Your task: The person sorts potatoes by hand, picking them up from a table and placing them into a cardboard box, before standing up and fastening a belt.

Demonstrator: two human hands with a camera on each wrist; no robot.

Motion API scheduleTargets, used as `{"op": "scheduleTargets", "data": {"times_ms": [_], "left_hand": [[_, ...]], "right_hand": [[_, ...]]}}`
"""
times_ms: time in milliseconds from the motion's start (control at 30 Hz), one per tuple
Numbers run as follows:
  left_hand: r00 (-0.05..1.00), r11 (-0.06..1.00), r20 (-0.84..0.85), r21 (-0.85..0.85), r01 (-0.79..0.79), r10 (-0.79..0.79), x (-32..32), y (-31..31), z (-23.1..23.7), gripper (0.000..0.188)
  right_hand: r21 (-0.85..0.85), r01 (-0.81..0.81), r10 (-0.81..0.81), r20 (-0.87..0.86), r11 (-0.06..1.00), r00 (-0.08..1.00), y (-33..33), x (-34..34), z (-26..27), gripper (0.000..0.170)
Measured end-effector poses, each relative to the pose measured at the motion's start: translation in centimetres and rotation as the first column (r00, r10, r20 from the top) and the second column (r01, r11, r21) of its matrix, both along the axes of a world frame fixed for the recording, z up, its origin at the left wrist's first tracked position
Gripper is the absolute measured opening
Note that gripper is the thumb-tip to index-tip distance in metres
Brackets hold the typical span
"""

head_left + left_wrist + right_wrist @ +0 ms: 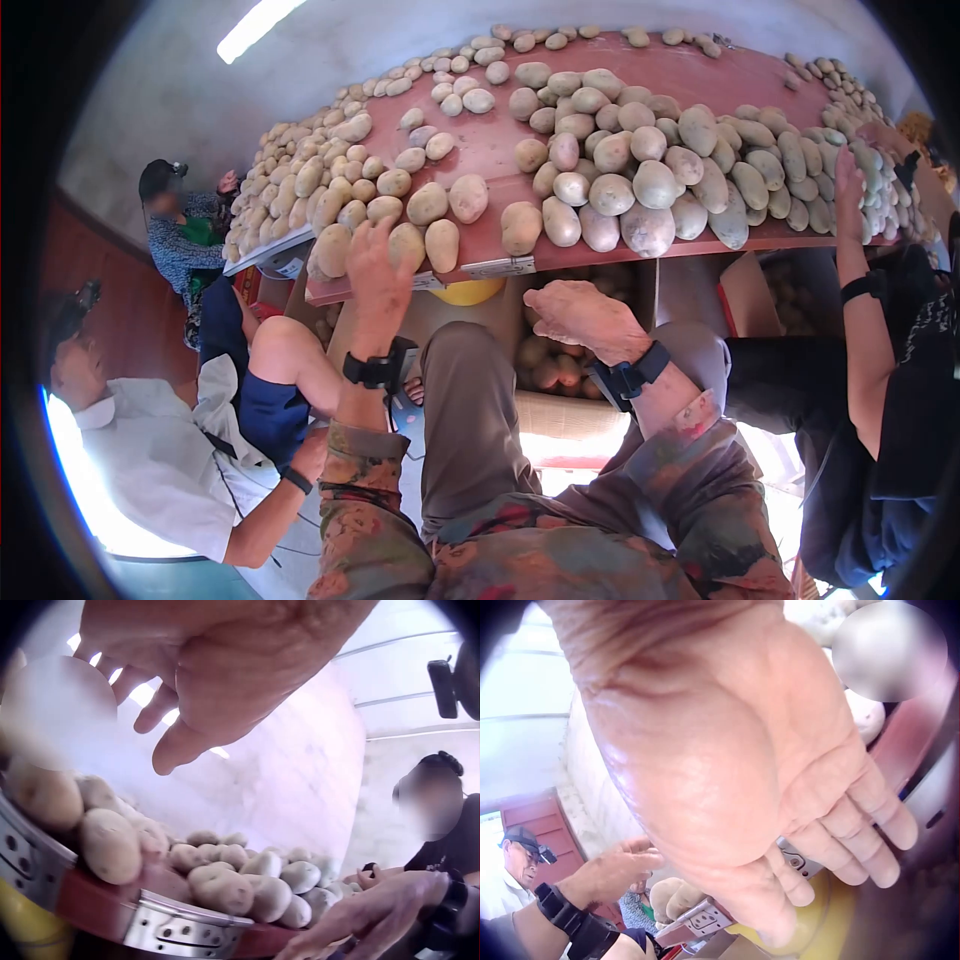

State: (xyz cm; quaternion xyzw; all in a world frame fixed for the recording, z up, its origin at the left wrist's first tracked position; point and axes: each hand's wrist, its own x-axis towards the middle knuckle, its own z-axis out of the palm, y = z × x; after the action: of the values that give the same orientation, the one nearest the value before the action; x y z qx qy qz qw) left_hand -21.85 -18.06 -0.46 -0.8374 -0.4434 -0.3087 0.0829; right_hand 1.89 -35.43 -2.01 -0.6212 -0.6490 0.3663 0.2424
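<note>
Many potatoes point(655, 185) lie heaped on a reddish table point(490, 130). At its front edge, the left hand point(378, 275) reaches over a few potatoes, fingers spread and slightly bent; in the left wrist view the hand point(217, 675) hangs above a potato point(111, 846) with no potato seen in it. The right hand point(585, 315) is held in front of the table edge, above a box of potatoes point(548, 370). The right wrist view shows the right hand's palm point(697, 772) bare, its fingers extended.
Under the table are cardboard boxes point(750, 295) and a yellow container point(468, 292). A person in a white shirt point(150, 450) sits at the left, another point(180, 240) stands behind. At the right, a person's arm point(860, 330) reaches over the potatoes.
</note>
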Motion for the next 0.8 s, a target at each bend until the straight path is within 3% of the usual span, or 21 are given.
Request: {"op": "scheduleTargets", "data": {"times_ms": [67, 167, 300, 333, 400, 467, 500, 600, 800], "left_hand": [[0.965, 0.963, 0.043, -0.063, 0.262, -0.26, 2.9, -1.5, 0.9, 0.055], [0.916, 0.911, 0.0, -0.105, 0.399, -0.401, 7.0, -3.5, 1.2, 0.051], [0.853, 0.811, 0.106, -0.271, 0.519, -0.511, 11.2, -3.7, -0.5, 0.049], [0.863, 0.822, 0.101, -0.266, 0.503, -0.495, 12.0, -4.0, -0.2, 0.049], [0.911, 0.888, -0.186, -0.362, 0.284, -0.367, 13.2, -4.3, 0.6, 0.051], [0.912, 0.881, -0.215, -0.406, 0.241, -0.349, 13.7, -3.7, 0.4, 0.053], [0.907, 0.864, -0.235, -0.455, 0.214, -0.349, 13.8, -3.5, 0.1, 0.054], [0.922, 0.876, -0.208, -0.432, 0.212, -0.326, 14.1, -3.5, -0.6, 0.058], [0.951, 0.857, -0.068, -0.456, 0.239, -0.302, 13.8, -3.2, -0.8, 0.06]], "right_hand": [[0.178, -0.115, 0.074, 0.223, 0.977, 0.972, 0.1, 0.2, -0.6, 0.018], [0.2, -0.165, 0.091, 0.332, 0.966, 0.939, 0.6, 0.5, -1.3, 0.02], [0.193, -0.212, 0.131, 0.362, 0.958, 0.923, 0.8, 0.7, -1.6, 0.024], [0.217, -0.195, 0.111, 0.348, 0.957, 0.931, 0.7, 0.9, -1.6, 0.025], [0.249, -0.194, 0.105, 0.33, 0.949, 0.938, 0.6, 1.1, -1.7, 0.025], [0.264, -0.112, 0.025, 0.312, 0.958, 0.95, 0.7, 0.9, -1.4, 0.019], [0.084, -0.043, 0.017, 0.287, 0.995, 0.958, 0.6, 0.5, 0.1, 0.019], [0.152, -0.108, 0.049, 0.349, 0.983, 0.936, 0.9, 0.6, -0.3, 0.019], [0.144, -0.09, 0.038, 0.33, 0.985, 0.943, 1.0, 0.5, -0.5, 0.02]]}}
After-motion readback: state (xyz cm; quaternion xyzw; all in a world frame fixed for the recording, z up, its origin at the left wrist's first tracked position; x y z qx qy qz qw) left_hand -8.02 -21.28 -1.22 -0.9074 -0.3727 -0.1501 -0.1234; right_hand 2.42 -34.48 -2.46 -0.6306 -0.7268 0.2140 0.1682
